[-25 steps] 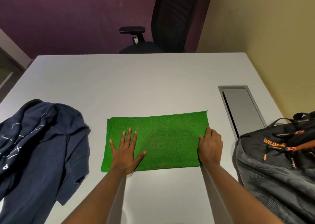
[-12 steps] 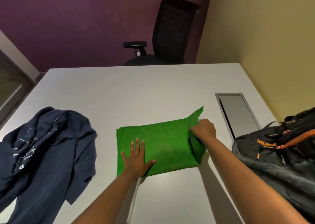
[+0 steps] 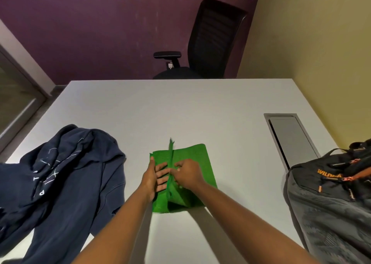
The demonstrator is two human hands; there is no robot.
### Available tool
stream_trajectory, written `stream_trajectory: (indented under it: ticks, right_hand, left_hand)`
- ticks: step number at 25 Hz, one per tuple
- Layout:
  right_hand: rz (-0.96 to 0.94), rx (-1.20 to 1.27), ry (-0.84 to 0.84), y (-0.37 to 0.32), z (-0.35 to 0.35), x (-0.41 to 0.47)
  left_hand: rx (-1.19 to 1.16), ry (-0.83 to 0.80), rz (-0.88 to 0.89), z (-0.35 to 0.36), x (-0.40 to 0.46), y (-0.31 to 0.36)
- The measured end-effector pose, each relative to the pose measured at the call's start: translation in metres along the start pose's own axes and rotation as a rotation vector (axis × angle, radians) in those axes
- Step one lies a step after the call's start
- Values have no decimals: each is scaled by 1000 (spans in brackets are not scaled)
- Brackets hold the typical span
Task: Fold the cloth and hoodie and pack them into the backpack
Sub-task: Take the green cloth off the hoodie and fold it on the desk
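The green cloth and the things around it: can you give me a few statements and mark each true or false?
1. The right hand is carrying one edge of the green cloth over towards the left hand. True.
2. The hoodie is already neatly folded. False: it lies rumpled on the table.
3. The backpack sits to the right of the cloth. True.
4. The cloth is inside the backpack. False: it lies on the table.
5. The left hand grips the hoodie. False: it rests flat on the cloth.
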State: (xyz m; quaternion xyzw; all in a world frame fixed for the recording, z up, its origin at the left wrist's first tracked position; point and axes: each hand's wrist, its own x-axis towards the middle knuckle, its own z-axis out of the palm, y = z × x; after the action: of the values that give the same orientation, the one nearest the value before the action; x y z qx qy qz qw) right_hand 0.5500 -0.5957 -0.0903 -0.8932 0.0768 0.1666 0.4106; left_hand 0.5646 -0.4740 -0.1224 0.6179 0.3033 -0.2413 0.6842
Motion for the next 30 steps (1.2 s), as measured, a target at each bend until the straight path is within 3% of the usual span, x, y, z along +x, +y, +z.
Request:
stream_trajectory:
  ticks: [3, 5, 9, 15, 19, 22, 24, 26, 30]
  right_hand:
    - [45, 5, -17, 18, 7, 0]
    - [88, 5, 29, 30, 0, 3]
    - [129, -61, 118, 46, -11, 5]
    - [60, -190, 109, 58, -7, -4]
    - [-67, -373, -44, 62, -2, -10]
    - [-122, -363, 30, 63, -4, -10]
    - [-212, -471, -75, 69, -4, -9]
    - [-274, -665, -268, 78, 0, -10]
    - [-209, -783, -295, 95, 2, -2]
  left_hand:
    - [137, 130, 52, -3, 5, -6]
    - [307, 252, 221, -3, 14, -15]
    - [251, 341, 413, -5, 10, -14]
    - [407, 445, 586, -18, 11, -21]
    - [592, 510, 485, -31, 15, -28]
    - [630, 549, 388, -35, 13, -31]
    - [568, 522, 356, -36, 12, -30]
    - [550, 382, 357, -41, 14, -29]
    - [545, 94, 309, -46, 14, -22]
